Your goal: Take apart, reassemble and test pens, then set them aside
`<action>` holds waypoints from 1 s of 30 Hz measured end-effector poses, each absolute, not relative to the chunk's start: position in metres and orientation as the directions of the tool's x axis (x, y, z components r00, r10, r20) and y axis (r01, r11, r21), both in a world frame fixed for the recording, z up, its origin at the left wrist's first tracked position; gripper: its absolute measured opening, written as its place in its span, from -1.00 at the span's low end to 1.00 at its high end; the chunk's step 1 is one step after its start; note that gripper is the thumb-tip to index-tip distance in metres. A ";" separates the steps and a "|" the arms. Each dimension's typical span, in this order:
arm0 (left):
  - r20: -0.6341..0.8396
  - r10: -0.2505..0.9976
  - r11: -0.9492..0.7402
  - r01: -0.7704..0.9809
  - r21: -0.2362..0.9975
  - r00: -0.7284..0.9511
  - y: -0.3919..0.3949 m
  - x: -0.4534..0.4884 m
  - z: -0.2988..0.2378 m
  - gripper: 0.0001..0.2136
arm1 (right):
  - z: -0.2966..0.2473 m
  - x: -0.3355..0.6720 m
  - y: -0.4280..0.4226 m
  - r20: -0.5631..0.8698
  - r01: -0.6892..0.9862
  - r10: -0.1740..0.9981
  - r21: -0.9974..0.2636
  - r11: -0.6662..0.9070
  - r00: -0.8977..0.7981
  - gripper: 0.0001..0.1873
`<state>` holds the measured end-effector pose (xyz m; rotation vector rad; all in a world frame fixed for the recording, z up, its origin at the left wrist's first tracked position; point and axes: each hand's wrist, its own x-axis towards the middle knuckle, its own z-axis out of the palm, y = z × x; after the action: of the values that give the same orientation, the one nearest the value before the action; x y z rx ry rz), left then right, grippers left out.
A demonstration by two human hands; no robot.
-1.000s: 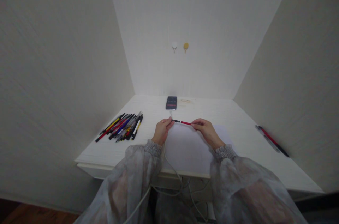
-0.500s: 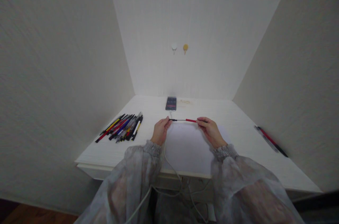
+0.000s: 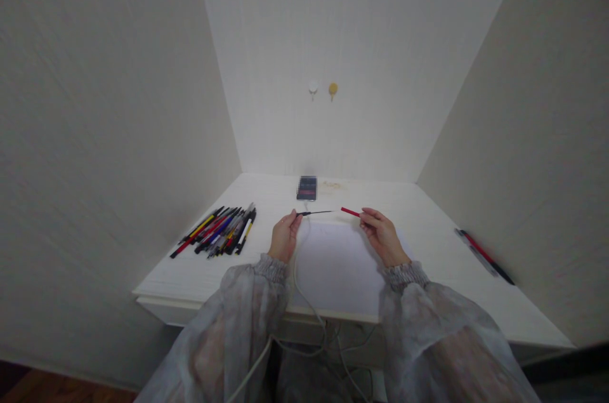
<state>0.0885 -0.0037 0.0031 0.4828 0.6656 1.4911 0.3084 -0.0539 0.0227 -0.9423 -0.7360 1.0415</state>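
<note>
My left hand (image 3: 284, 237) pinches the dark end of a thin pen refill (image 3: 320, 212), its slender tube pointing right. Across a small gap, my right hand (image 3: 383, 238) is closed round a red pen barrel (image 3: 349, 211), whose near end faces the tip of the refill. The two parts are apart, level with each other over the far edge of a white sheet of paper (image 3: 337, 270). Grey translucent sleeves cover both forearms.
A pile of several pens (image 3: 219, 231) lies at the left of the white table (image 3: 428, 231). More pens (image 3: 485, 257) rest along the right wall. A phone (image 3: 307, 188) with a white cable (image 3: 304, 292) is near the back wall, under two hooks (image 3: 333, 89).
The refill has come fully out of the red barrel. My right hand has moved slightly right with the barrel, now tilted, and my left hand slightly left with the refill.
</note>
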 end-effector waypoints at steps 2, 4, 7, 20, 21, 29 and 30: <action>-0.122 0.992 0.049 -0.743 0.667 -0.044 -0.003 0.089 0.003 -0.87 | 0.022 0.310 -0.053 0.064 -0.360 0.921 -0.908 0.214 0.385 -0.80; -0.134 0.990 0.054 -0.746 0.664 -0.047 -0.003 0.089 0.003 -0.87 | 0.022 0.311 -0.052 0.063 -0.313 0.905 -0.926 0.210 0.421 -0.83; -0.146 0.988 0.061 -0.761 0.646 -0.045 -0.004 0.089 0.003 -0.87 | 0.022 0.307 -0.053 0.078 -0.213 0.897 -0.959 0.186 0.435 -0.83; -0.126 0.966 0.247 -0.668 0.702 0.225 -0.013 0.093 0.005 -0.91 | 0.032 0.314 -0.089 0.331 0.706 0.917 -0.704 0.082 0.223 -0.91; -0.121 0.959 0.264 -0.652 0.710 0.257 -0.015 0.094 0.006 -0.91 | 0.029 0.316 -0.092 0.328 0.749 0.920 -0.660 0.060 0.215 -0.89; -0.088 0.946 0.259 -0.567 0.782 0.310 -0.019 0.094 0.005 -0.92 | -0.001 0.344 -0.111 0.269 0.846 0.897 -0.501 -0.180 0.350 -0.79; -0.085 0.946 0.257 -0.565 0.784 0.313 -0.019 0.095 0.005 -0.93 | -0.003 0.348 -0.113 0.272 0.848 0.892 -0.493 -0.193 0.361 -0.78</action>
<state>0.0945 -0.0187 0.0047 0.7281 0.6292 1.1213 0.3480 -0.1133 -0.0028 -2.0563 -1.5031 0.0995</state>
